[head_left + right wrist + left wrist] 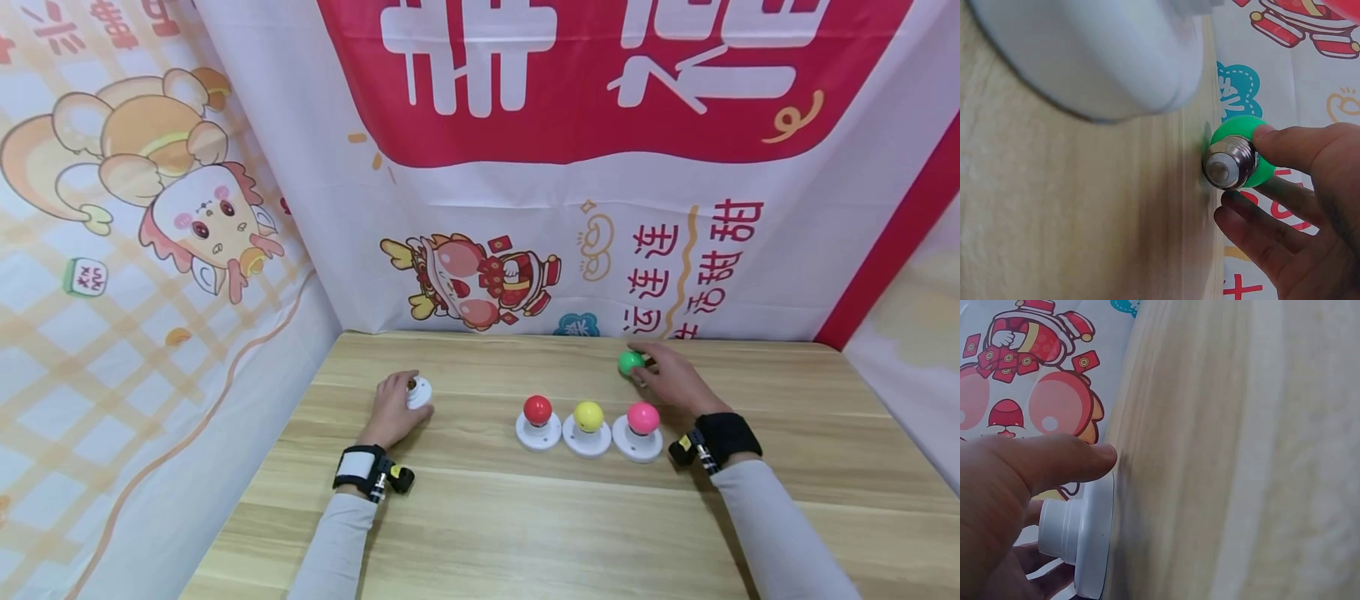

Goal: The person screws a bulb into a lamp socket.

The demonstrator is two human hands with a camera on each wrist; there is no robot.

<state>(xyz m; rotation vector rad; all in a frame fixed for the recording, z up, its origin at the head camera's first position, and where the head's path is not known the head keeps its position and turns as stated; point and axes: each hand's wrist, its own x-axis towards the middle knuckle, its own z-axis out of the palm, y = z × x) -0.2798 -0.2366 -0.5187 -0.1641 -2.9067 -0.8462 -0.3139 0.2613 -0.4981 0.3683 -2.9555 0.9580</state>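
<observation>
At the table's left, my left hand (392, 411) grips an empty white lamp holder (422, 395) with a round base. In the left wrist view the thumb lies at the top of the holder's base rim (1099, 531), and the other fingers reach behind it. Near the back edge, my right hand (673, 379) pinches a green light bulb (630, 362) between thumb and fingers. The right wrist view shows the bulb's metal screw base (1229, 164) facing the camera, close over the wooden tabletop.
Between the hands stands a row of white lamp holders bearing a red bulb (537, 409), a yellow bulb (588, 416) and a pink bulb (643, 417). The pink one is closest to the right wrist. A printed cloth (487, 183) hangs behind the wooden table (480, 533).
</observation>
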